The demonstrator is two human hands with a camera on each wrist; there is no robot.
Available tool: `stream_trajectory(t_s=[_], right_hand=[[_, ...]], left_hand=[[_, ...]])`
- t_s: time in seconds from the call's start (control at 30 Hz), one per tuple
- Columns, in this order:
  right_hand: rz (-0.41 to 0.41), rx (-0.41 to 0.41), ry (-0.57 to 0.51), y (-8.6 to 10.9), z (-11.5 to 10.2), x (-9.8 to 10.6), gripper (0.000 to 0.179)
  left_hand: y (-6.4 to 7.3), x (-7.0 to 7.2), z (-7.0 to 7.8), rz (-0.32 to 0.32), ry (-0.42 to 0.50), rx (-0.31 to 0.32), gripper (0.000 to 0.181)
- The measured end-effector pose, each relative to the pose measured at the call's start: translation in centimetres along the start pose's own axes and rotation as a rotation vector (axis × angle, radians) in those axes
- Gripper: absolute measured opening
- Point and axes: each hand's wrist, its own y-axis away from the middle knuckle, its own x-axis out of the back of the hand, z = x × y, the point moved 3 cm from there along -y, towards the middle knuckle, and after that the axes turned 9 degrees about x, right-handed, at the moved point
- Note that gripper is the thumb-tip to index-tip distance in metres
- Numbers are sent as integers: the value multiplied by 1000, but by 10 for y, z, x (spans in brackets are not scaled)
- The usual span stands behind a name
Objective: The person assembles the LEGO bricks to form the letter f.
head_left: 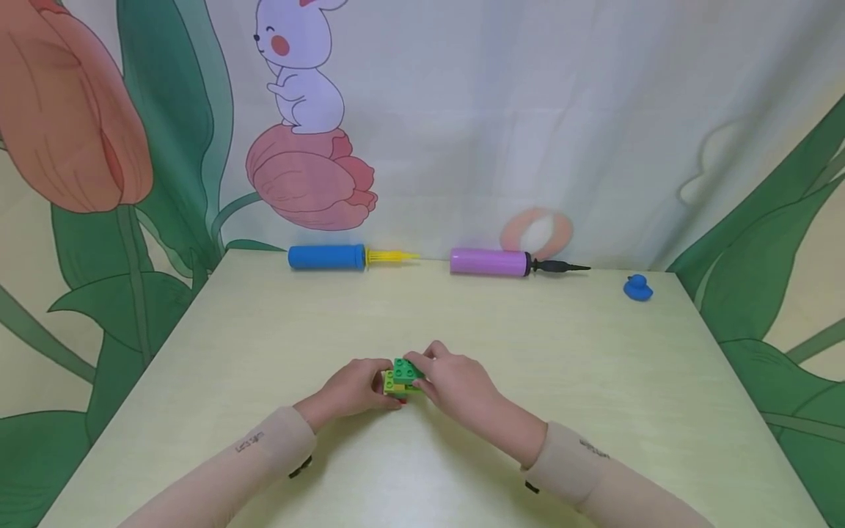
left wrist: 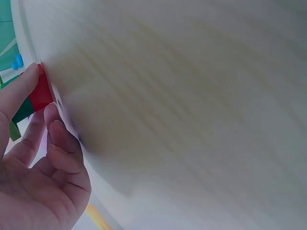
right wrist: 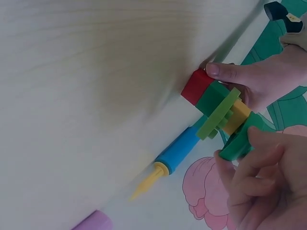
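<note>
A small stack of toy building bricks stands on the table between both hands. In the right wrist view it runs from a red brick [right wrist: 195,87] at the table through a dark green brick [right wrist: 212,98] and a light green plate [right wrist: 219,115] to a yellow brick [right wrist: 237,117]. My left hand [head_left: 353,387] holds the stack low down, its thumb at the red brick. A bright green brick [head_left: 405,370] is pinched in my right hand [head_left: 460,380] at the yellow brick's top. Whether those two are fully joined, I cannot tell.
Along the table's back edge lie a blue pump [head_left: 326,257] with a yellow nozzle and a purple pump [head_left: 490,262] with a black nozzle. A blue toy duck [head_left: 637,287] sits at the back right corner. Behind the table hangs a printed curtain [head_left: 462,132].
</note>
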Motion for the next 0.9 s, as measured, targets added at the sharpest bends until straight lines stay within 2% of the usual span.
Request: stream_trajectory(t_s=[0.37, 0.57, 0.73, 0.9], right_hand=[[-38, -6, -33, -2, 1, 3, 42], [-65, -44, -139, -1, 9, 4, 43], [-69, -47, -227, 2, 17, 1, 51], [-46, -75, -245, 5, 24, 1, 49]], left_hand=[[1, -1, -2, -3, 8, 12, 31], [1, -1, 1, -18, 22, 23, 30], [2, -1, 3, -22, 18, 25, 31], [1, 0, 2, -28, 26, 3, 31]])
